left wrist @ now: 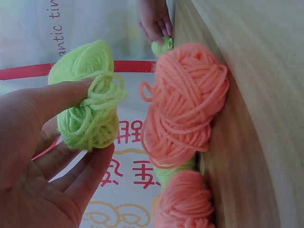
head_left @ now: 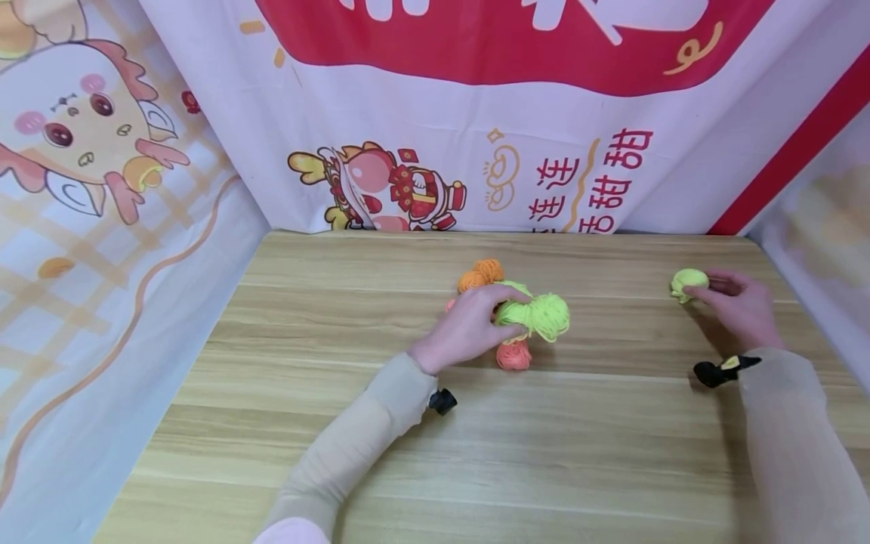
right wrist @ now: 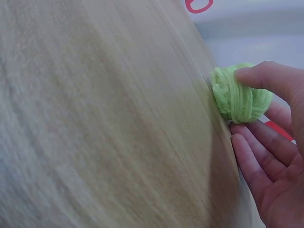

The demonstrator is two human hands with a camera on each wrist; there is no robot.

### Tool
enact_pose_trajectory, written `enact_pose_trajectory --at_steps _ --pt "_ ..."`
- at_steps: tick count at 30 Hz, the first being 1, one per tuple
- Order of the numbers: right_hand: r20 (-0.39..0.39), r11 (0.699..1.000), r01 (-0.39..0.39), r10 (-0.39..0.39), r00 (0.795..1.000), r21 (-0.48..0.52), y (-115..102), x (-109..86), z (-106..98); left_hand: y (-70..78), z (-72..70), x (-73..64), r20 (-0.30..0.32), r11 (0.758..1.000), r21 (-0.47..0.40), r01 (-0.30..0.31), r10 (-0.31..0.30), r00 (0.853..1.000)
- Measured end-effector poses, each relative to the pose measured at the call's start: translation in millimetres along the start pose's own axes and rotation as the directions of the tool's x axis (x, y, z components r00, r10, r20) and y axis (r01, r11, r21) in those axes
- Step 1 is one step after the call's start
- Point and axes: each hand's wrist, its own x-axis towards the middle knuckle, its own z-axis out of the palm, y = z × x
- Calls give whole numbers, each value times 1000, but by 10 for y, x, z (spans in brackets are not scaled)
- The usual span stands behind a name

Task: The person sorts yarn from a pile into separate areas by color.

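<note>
In the head view my left hand (head_left: 465, 325) pinches a yellow-green skein of yarn (head_left: 544, 314) above the cluster at mid-table. The left wrist view shows the thumb across the front of this skein (left wrist: 90, 102) and fingers behind it. Far to the right, my right hand (head_left: 744, 308) grips a second yellow-green ball of yarn (head_left: 689, 282) low at the tabletop. In the right wrist view, the thumb presses on that ball (right wrist: 240, 97), with fingers beneath and behind. Coral yarn (left wrist: 187, 99) lies near the left hand; another coral ball (left wrist: 185, 202) is partly cut off.
Orange yarn balls (head_left: 479, 276) sit behind my left hand, which hides part of the cluster. A coral ball (head_left: 513, 356) lies in front. The wooden table (head_left: 578, 453) meets a printed cloth backdrop (head_left: 435, 106) at the back, with cloth on both sides.
</note>
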Motion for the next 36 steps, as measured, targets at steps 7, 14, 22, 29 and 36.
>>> enact_pose_trajectory --at_steps 7,14,22,29,36 --pt "-5 1000 2 -2 1000 -12 -3 3 6 33 7 91 -38 1000 4 -24 24 999" --pt "1 1000 1 -1 1000 -10 -17 -14 4 70 -3 175 -45 1000 15 -14 15 999" --pt "-5 1000 5 -5 1000 0 -13 -22 12 85 0 299 -61 999 -40 25 -27 998" --pt "-4 1000 3 -3 1000 -8 -8 -17 8 67 48 388 -51 993 -103 59 -64 997" --pt "-2 1000 8 -8 1000 -16 -1 -13 9 81 88 466 -50 991 -107 85 -91 995"
